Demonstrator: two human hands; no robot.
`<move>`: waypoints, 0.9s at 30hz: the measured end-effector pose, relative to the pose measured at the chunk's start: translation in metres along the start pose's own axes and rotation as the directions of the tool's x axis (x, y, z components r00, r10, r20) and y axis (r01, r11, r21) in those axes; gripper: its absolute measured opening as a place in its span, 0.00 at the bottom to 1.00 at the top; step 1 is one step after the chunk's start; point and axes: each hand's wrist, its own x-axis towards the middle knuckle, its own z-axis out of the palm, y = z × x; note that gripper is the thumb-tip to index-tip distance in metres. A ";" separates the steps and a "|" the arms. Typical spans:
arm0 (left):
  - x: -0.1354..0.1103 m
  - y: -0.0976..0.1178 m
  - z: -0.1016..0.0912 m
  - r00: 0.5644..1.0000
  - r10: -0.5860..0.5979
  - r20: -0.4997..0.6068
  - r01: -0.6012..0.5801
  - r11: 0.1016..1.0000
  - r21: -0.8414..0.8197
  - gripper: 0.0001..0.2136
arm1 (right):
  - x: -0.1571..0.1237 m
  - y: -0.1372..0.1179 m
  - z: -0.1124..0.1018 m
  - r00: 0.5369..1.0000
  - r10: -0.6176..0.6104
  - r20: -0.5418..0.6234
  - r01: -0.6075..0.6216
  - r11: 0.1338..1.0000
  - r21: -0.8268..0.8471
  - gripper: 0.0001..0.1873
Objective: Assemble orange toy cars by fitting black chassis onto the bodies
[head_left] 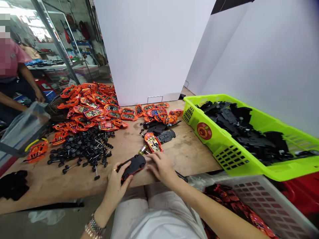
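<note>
1. The left hand [116, 184] grips a small matte-black toy car with a red edge [132, 167]. Its fingers are together and clamped around the car, which sits just beyond the fingertips over a light-brown wooden workbench [186, 156]. (A thin gold ring [114, 169] shows on one finger.)
2. The right hand [161, 167] comes in from the other side. Its fingers [152, 160] lie close together, their tips touching the car's end, though I cannot tell whether they are clamped on it.
3. Just above the right fingertips lie a glossy orange-and-red toy car shell [153, 142] and a small brass-coloured metal cylinder [143, 150]. A flat black plastic car chassis [165, 136] lies just beyond them.
4. Well past the left fingers, a heap of black plastic wheels on thin metal axles [82, 149] spreads over the bench, with a large pile of orange car shells [92, 106] behind it.
5. Right of the right fingers, a lime-green perforated plastic basket [219, 149] is full of black chassis parts [239, 129]. Below it, a white perforated plastic crate [264, 199] holds red-orange shells [224, 199].
6. Far left of the fingers, a co-worker in a pink shirt [10, 59] stands at the bench end, one hand [38, 96] low beside the table.
</note>
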 end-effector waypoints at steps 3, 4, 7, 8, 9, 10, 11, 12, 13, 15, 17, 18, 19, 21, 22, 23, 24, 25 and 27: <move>0.000 -0.002 0.003 0.998 0.055 0.001 -0.055 0.998 0.011 0.18 | -0.012 0.021 -0.010 0.982 0.182 -0.042 -0.187 0.967 -0.171 0.16; 0.000 -0.001 0.004 0.997 0.072 0.001 -0.072 0.997 0.014 0.17 | -0.013 0.027 -0.010 0.980 0.199 -0.030 -0.201 0.957 -0.210 0.18; 0.004 0.001 0.007 0.993 0.118 -0.001 -0.118 0.991 0.062 0.17 | -0.011 0.035 -0.009 0.978 0.209 0.000 -0.202 0.945 -0.258 0.25; 0.006 0.001 0.008 0.991 0.134 -0.008 -0.133 0.988 0.084 0.16 | -0.010 0.036 -0.010 0.978 0.206 0.012 -0.198 0.951 -0.236 0.27; 0.007 0.002 0.009 0.988 0.151 -0.015 -0.149 0.984 0.103 0.16 | -0.010 0.035 -0.012 0.981 0.194 0.030 -0.185 0.965 -0.187 0.27; 0.009 0.002 0.010 0.985 0.169 -0.023 -0.165 0.979 0.117 0.16 | -0.010 0.033 -0.014 0.984 0.171 0.050 -0.164 0.980 -0.115 0.26; 0.010 0.001 0.011 0.983 0.183 -0.031 -0.177 0.976 0.129 0.16 | -0.012 0.031 -0.017 0.988 0.138 0.070 -0.136 0.990 -0.032 0.25; 0.010 0.001 0.011 0.981 0.191 -0.037 -0.185 0.973 0.138 0.15 | -0.014 0.028 -0.020 0.991 0.103 0.086 -0.107 0.993 0.047 0.24; 0.011 0.000 0.011 0.980 0.196 -0.039 -0.188 0.971 0.147 0.15 | -0.016 0.024 -0.023 0.993 0.072 0.098 -0.082 0.991 0.105 0.24; 0.011 -0.002 0.012 0.979 0.198 -0.047 -0.188 0.969 0.158 0.16 | -0.020 0.017 -0.026 0.992 0.031 0.126 -0.048 0.990 0.134 0.24; 0.011 -0.003 0.012 0.979 0.195 -0.053 -0.185 0.971 0.154 0.16 | -0.021 0.010 -0.028 0.989 0.007 0.148 -0.023 0.994 0.109 0.23; 0.011 -0.004 0.013 0.979 0.194 -0.054 -0.185 0.972 0.146 0.16 | -0.021 0.008 -0.029 0.991 -0.002 0.134 -0.012 0.994 0.104 0.23; 0.010 -0.004 0.013 0.979 0.194 -0.056 -0.185 0.973 0.136 0.15 | -0.020 0.005 -0.029 0.995 -0.007 0.100 -0.004 0.994 0.111 0.23; 0.010 -0.004 0.013 0.978 0.198 -0.061 -0.191 0.975 0.111 0.15 | -0.019 0.002 -0.030 1.000 -0.010 0.025 0.006 0.991 0.134 0.25; 0.010 -0.003 0.013 0.977 0.201 -0.067 -0.194 0.976 0.100 0.15 | -0.019 0.001 -0.030 1.000 -0.009 0.013 0.007 0.991 0.131 0.26; 0.010 -0.003 0.013 0.977 0.204 -0.071 -0.197 0.976 0.092 0.15 | -0.018 0.001 -0.030 1.000 -0.008 0.030 0.005 0.993 0.117 0.26; 0.011 -0.003 0.013 0.976 0.206 -0.072 -0.200 0.976 0.088 0.15 | -0.018 0.000 -0.031 0.998 -0.008 0.069 0.002 0.995 0.095 0.26; 0.011 -0.003 0.013 0.975 0.209 -0.073 -0.202 0.975 0.088 0.15 | -0.019 -0.002 -0.032 0.993 -0.013 0.117 0.004 0.997 0.075 0.26; 0.010 -0.004 0.014 0.975 0.211 -0.072 -0.204 0.974 0.093 0.14 | -0.019 -0.005 -0.035 0.987 -0.022 0.156 0.012 0.998 0.066 0.25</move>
